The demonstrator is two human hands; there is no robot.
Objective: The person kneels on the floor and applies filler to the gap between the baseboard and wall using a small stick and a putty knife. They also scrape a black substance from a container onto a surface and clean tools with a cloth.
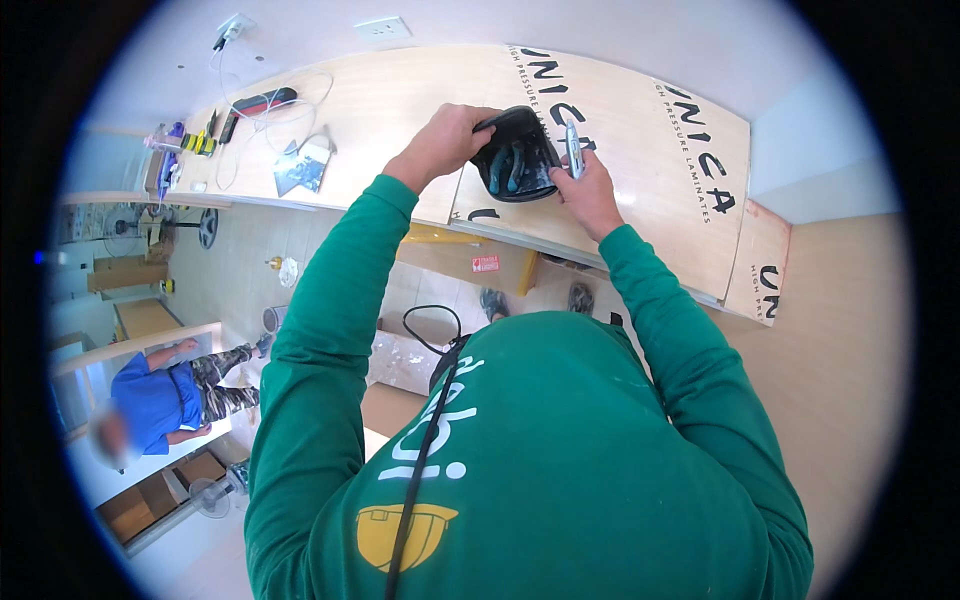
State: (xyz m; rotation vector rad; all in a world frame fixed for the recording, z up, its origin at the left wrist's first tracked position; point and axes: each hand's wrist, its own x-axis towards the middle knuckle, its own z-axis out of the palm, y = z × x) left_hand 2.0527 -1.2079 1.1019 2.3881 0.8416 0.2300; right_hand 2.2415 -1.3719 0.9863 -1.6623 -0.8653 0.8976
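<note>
Over the worktop [385,90], my left hand [447,138] is closed on the left rim of a black open-topped pouch [522,118]. Inside the pouch lie pliers with blue-grey handles [515,168]; their jaws are hard to make out. My right hand [592,192] is closed round a slim silver-white tool [574,148], shaped like a pen or cutter, pointing away from me. The right fingers are close by the pouch's right lower edge; whether they touch it I cannot tell.
Printed laminate sheets [690,150] cover the worktop's right part. Leftward lie a red-and-black tool [262,100], white cable [268,122], a small picture card [303,165] and tape rolls [198,144]. A person in blue [160,400] is at the far left, near a fan [212,497].
</note>
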